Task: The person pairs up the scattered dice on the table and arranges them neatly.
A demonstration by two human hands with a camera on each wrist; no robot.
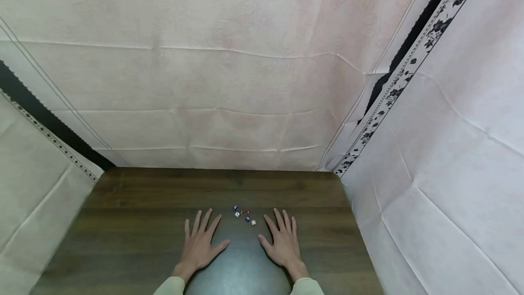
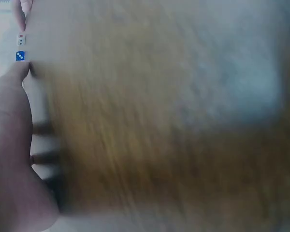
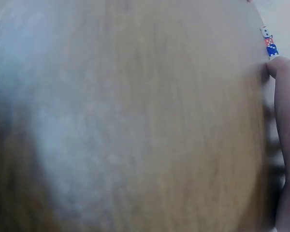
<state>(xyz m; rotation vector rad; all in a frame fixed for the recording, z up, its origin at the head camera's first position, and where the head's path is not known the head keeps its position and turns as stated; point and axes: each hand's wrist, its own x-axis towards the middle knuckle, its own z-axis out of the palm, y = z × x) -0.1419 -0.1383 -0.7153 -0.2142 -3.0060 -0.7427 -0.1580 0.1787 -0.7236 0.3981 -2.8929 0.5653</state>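
Several small dice lie loosely grouped on the wooden table (image 1: pixel 135 222), between and just beyond the two hands. Among them are a blue die (image 1: pixel 235 207), a white die (image 1: pixel 237 214), a second blue die (image 1: pixel 247 218), a second white die (image 1: pixel 254 222) and a small red die (image 1: pixel 248 212). To their left my left hand (image 1: pixel 199 245) rests palm down, fingers spread, holding nothing. My right hand (image 1: pixel 283 243) lies likewise on their right, thumb toward the middle. In the left wrist view a blue die (image 2: pixel 20 56) shows past the thumb; the right wrist view shows a blue die (image 3: pixel 272 50) too.
Beyond the table's far edge hangs a pale patterned cloth (image 1: pixel 229 81). Another white cloth with a dark floral border (image 1: pixel 395 92) hangs along the right side, and a further pale cloth (image 1: pixel 37 185) along the left. The table's far corners are rounded.
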